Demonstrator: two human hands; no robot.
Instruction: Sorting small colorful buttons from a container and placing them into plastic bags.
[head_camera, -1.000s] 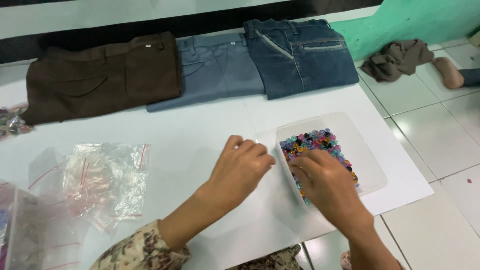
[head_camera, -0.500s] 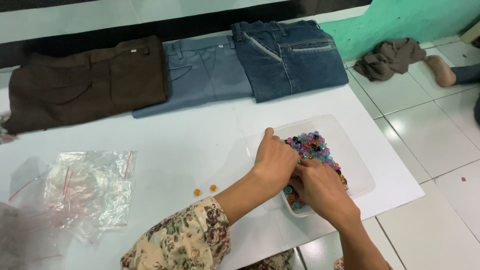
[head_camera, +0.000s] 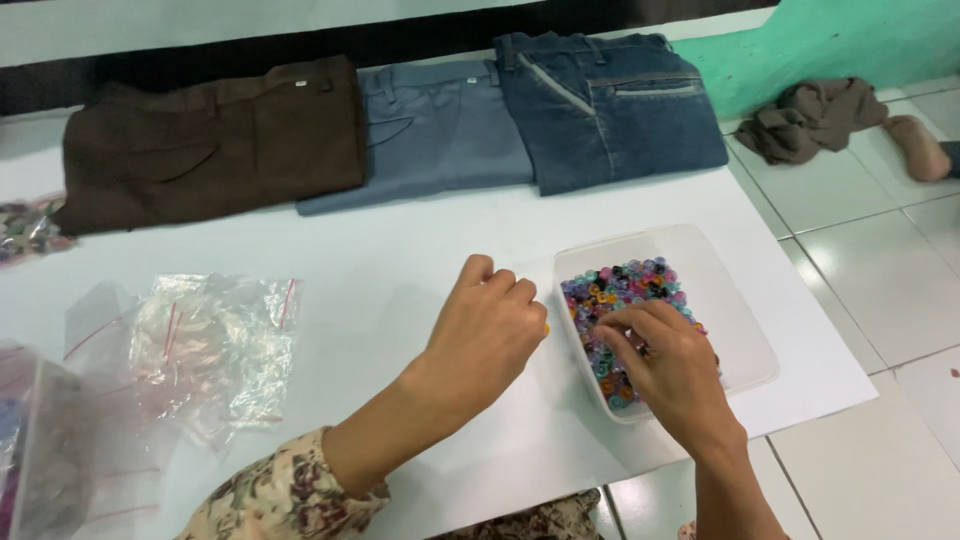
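Note:
A clear plastic container (head_camera: 735, 300) sits near the table's right edge, its left half filled with small multicoloured beads (head_camera: 615, 290). My right hand (head_camera: 668, 368) reaches into it from below, fingertips pinched down among the beads. My left hand (head_camera: 488, 330) rests knuckles-up on the white table (head_camera: 400, 250) just left of the container. Its fingers are curled under, and a small orange bead (head_camera: 545, 328) shows at their tips.
Three folded trousers lie along the far edge: brown (head_camera: 210, 150), grey-blue (head_camera: 430, 135), dark denim (head_camera: 610, 105). Empty clear zip bags (head_camera: 215, 345) lie at left, with a bag of beads (head_camera: 25, 225) at the far left edge. A brown cloth (head_camera: 815, 115) lies on the tiled floor.
My left hand has drawn back out of the container onto the table beside it. The right hand stays among the beads. The two orange beads seen on the table are now covered by my arm.

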